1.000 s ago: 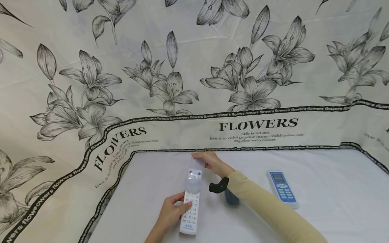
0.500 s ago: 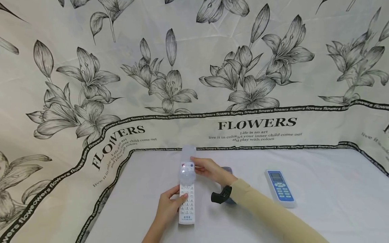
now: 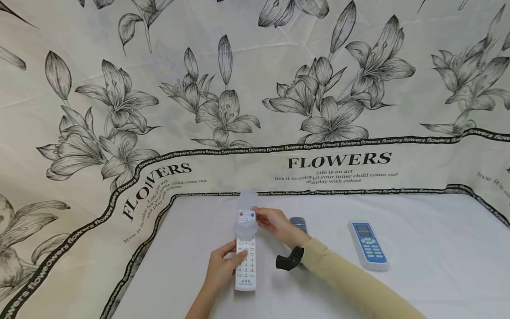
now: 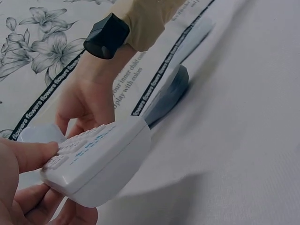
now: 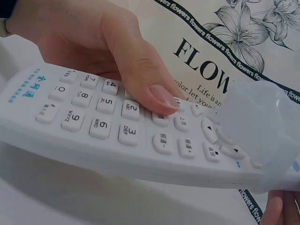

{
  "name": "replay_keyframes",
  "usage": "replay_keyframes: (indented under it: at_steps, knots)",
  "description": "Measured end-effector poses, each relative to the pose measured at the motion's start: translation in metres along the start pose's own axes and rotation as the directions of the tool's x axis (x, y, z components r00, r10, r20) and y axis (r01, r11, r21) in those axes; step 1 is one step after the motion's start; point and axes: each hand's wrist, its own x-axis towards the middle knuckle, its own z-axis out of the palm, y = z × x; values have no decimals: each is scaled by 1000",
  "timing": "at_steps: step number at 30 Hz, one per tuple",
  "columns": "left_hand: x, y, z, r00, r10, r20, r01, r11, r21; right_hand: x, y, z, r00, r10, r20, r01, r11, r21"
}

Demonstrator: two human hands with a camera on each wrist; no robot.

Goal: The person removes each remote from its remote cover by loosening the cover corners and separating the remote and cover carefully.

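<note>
A white remote control (image 3: 245, 282) with rows of number keys is held above the table by my left hand (image 3: 224, 262), thumb over the keys and fingers underneath. A translucent sleeve-like cover (image 3: 245, 229) sits around its far part, bunched into a rounded bulge, and its flat end sticks out past the remote. My right hand (image 3: 280, 224) pinches at the right side of the covered far end; its exact finger contact is partly hidden. In the right wrist view the left thumb (image 5: 161, 99) presses near the keys, and a few right fingertips (image 5: 281, 208) show below the cover.
A dark remote (image 3: 298, 223) lies on the white-covered table, partly behind the right forearm. Farther right lies a white remote with a blue face (image 3: 368, 246). Behind the table hangs a flower-printed cloth (image 3: 338, 166). A black device (image 3: 290, 259) is strapped to the right wrist.
The right hand has moved from the cover's far tip nearer along its right side, leaving that tip free. The white remote has shifted slightly left and away; more of the dark remote shows.
</note>
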Motion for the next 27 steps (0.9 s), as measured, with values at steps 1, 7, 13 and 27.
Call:
replay_keyframes:
  at_steps: [1,7,13,27]
  knots:
    - [0,0,-1,1000,-4,1,4,1000,0,0,0,0,1000,-4,6,4,1000,-7]
    - [2,1,-7,1000,-27,1,27,1000,14,-1,-1,-4,1000,-12,8,12,1000,-26]
    - [5,1,-11,999,-38,24,37,999,25,1,-1,-5,1000,-28,1,28,998,-54]
    - [5,4,-14,993,-16,115,11,999,44,-1,-4,-11,998,-55,-31,51,992,-114]
